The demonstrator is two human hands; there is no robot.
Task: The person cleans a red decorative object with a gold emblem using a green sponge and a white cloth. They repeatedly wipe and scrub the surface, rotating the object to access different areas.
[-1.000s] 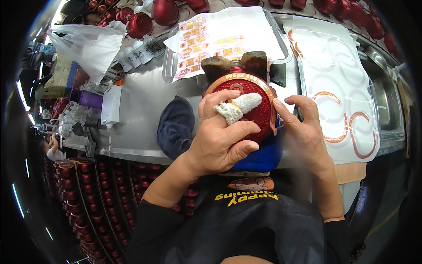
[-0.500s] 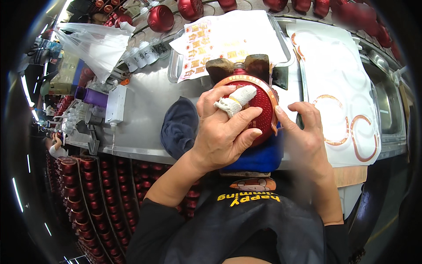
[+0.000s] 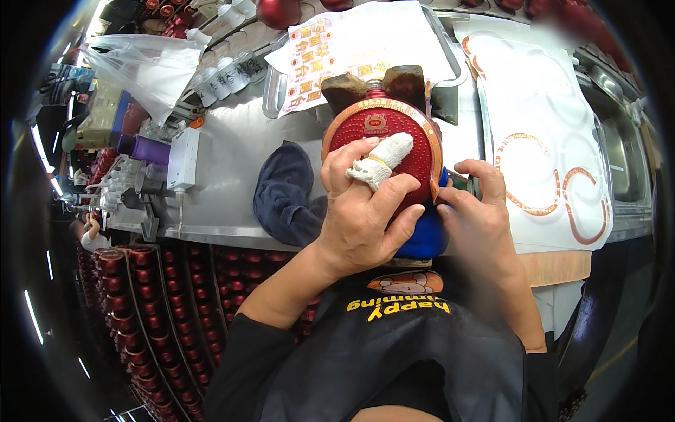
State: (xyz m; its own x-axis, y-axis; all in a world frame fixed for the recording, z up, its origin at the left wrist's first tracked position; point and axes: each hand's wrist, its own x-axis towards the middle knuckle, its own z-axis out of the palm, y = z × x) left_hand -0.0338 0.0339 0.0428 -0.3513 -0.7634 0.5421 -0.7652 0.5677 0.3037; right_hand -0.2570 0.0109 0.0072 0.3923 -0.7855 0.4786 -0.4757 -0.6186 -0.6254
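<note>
Head view — the right hand [image 3: 485,216], half-curled, touches the orange strip [image 3: 434,188].

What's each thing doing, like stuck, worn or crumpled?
Red bottle: decorated face toward camera
Orange band: around its rim, lower-right end jutting out
White finger cover: worn on left hand
Dark blue cloth: crumpled
Right hand: fingers bent, beside band's end
White sheet: spread out

One wide fisheye view looks steeply down from head height, close above the apron [image 3: 394,341], left hand [image 3: 362,221] and right hand [image 3: 481,218], facing across the counter [image 3: 228,158] toward its far side.
</note>
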